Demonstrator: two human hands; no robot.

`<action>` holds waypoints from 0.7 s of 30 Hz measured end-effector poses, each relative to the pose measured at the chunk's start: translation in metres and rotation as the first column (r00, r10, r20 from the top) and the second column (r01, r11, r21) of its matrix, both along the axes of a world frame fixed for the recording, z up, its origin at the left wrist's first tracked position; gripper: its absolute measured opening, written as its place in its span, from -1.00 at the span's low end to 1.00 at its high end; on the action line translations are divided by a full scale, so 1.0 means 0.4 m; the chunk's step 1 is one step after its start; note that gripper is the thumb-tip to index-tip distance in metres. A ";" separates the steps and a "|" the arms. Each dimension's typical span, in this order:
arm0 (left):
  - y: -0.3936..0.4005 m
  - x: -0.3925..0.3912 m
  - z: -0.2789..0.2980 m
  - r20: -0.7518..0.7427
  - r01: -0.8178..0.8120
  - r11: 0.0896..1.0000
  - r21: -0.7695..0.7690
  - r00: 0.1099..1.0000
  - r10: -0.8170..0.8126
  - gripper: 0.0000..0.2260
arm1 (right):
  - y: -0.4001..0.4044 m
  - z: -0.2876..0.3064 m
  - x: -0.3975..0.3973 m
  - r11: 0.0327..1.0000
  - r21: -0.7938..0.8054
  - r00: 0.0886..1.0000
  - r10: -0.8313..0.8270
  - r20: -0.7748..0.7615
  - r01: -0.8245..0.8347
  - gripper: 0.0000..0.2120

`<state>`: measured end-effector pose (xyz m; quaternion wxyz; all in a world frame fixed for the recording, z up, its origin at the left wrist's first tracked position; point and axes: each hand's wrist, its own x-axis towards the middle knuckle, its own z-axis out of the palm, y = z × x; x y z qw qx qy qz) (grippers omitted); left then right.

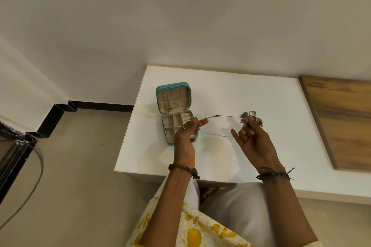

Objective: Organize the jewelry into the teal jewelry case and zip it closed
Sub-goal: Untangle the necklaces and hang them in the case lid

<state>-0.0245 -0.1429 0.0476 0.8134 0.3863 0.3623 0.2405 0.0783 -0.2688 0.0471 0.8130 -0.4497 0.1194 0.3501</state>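
Head view shows a thin silver chain necklace [222, 116] stretched in the air between two hands, just above a white rectangular tabletop [230, 94]. The left hand [187, 136] pinches one end of the chain beside the square teal jewelry case [174, 113], which lies open on the table with its lid tilted back and cream compartments showing. The right hand [254, 138] pinches the other end near a small pile of rings and ornate jewelry [253, 117]. A wood-grain panel [341, 120] borders the table's right side.
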 end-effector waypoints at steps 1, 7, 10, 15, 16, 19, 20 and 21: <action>0.000 0.003 0.002 -0.003 -0.035 0.999 0.013 0.999 0.035 -0.83 | -0.002 -0.002 0.003 1.000 0.012 1.000 -0.024 -0.004 0.024 -0.77; 0.000 0.001 0.006 0.132 -0.074 0.994 -0.078 0.988 0.084 -0.57 | 0.006 -0.014 -0.005 0.975 -0.219 0.989 0.066 0.131 -0.036 -0.76; -0.010 -0.002 0.003 0.123 -0.052 0.991 -0.122 0.990 0.067 -0.82 | 0.015 -0.005 -0.035 0.853 -0.510 0.869 0.331 0.369 -0.108 -0.73; -0.024 -0.004 -0.012 -0.089 0.128 0.975 0.183 0.990 -0.113 -0.88 | 0.034 0.021 -0.082 0.694 -0.696 0.558 0.656 0.508 -0.182 -0.68; -0.027 -0.004 -0.014 -0.132 0.164 0.956 0.242 0.982 -0.135 -0.87 | 0.038 0.029 -0.089 0.686 -0.702 0.526 0.675 0.517 -0.191 -0.67; -0.039 -0.004 -0.011 -0.197 0.232 0.912 0.339 0.965 -0.173 -0.84 | 0.046 0.043 -0.102 0.713 -0.666 0.531 0.660 0.532 -0.218 -0.63; -0.042 -0.003 -0.010 -0.205 0.248 0.901 0.355 0.961 -0.184 -0.84 | 0.047 0.045 -0.103 0.725 -0.651 0.542 0.648 0.535 -0.225 -0.63; -0.043 -0.002 -0.008 -0.216 0.264 0.892 0.368 0.957 -0.194 -0.84 | 0.046 0.044 -0.101 0.732 -0.642 0.550 0.641 0.535 -0.228 -0.62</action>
